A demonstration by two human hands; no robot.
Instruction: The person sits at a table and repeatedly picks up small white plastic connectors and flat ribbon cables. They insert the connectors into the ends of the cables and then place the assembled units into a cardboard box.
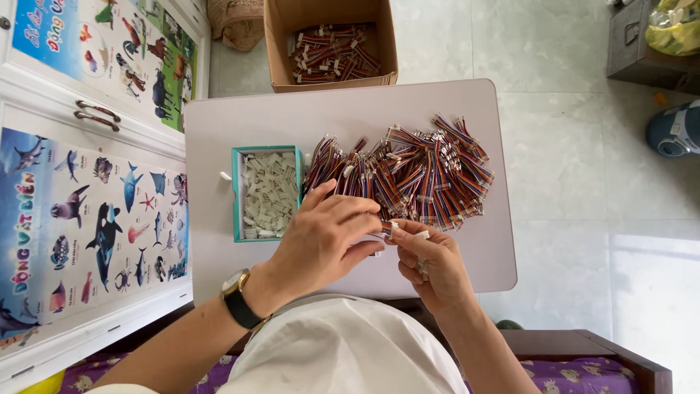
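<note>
My left hand [321,237] and my right hand [430,259] meet at the near edge of a small pale table [219,124]. Between their fingertips is a short bundle of multicoloured wires [384,228] and a small white plastic connector [421,235]. The left hand pinches the wire bundle; the right hand pinches the white connector, with more white pieces tucked in its palm. Just beyond the hands lies a large heap of the same striped wire bundles [419,171]. A teal box [236,193] full of white connectors stands to the left of the heap.
A cardboard box [332,76] holding more wire bundles sits on the tiled floor beyond the table. White cabinet doors [87,117] with animal posters run along the left. A grey metal box [642,47] and a blue appliance [674,130] are at the right.
</note>
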